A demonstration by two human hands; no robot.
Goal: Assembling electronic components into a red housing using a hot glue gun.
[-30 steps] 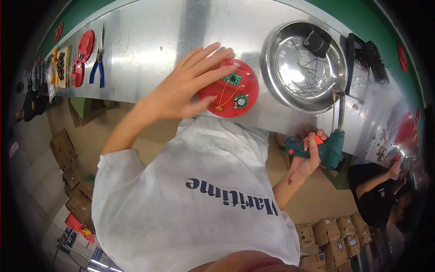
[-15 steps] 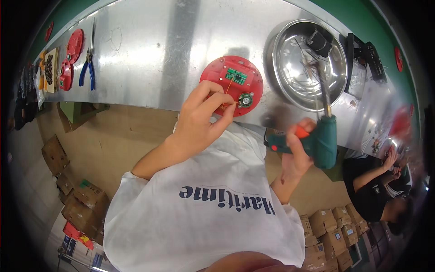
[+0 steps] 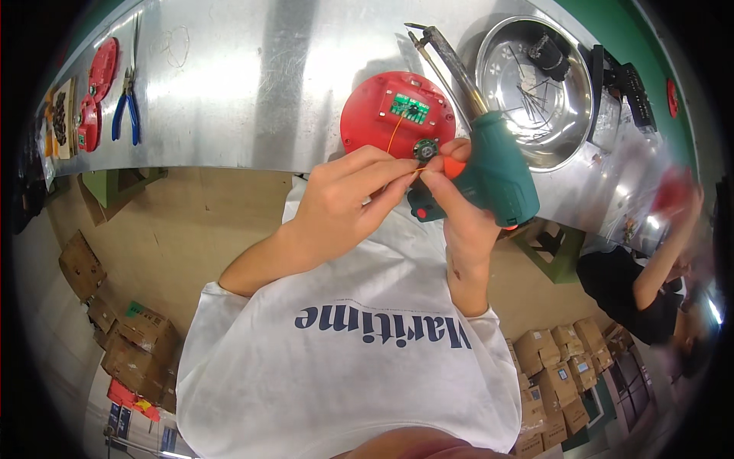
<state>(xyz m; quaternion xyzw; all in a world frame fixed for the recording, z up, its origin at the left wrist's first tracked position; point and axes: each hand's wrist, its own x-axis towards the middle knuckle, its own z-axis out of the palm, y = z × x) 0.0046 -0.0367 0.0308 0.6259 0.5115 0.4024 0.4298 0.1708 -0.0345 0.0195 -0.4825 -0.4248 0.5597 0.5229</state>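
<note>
Red disc (image 3: 362, 115) flat, orange wire (image 3: 393, 135) apparently pinched, green soldering gun (image 3: 501, 168) tilted

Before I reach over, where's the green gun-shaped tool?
Head view, right of centre: the green tool is in the right hand, near the steel bowl.

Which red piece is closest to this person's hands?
The round red disc by the left hand and right hand; others, like the red pair beside the blue-handled pliers, lie farther off.
</note>
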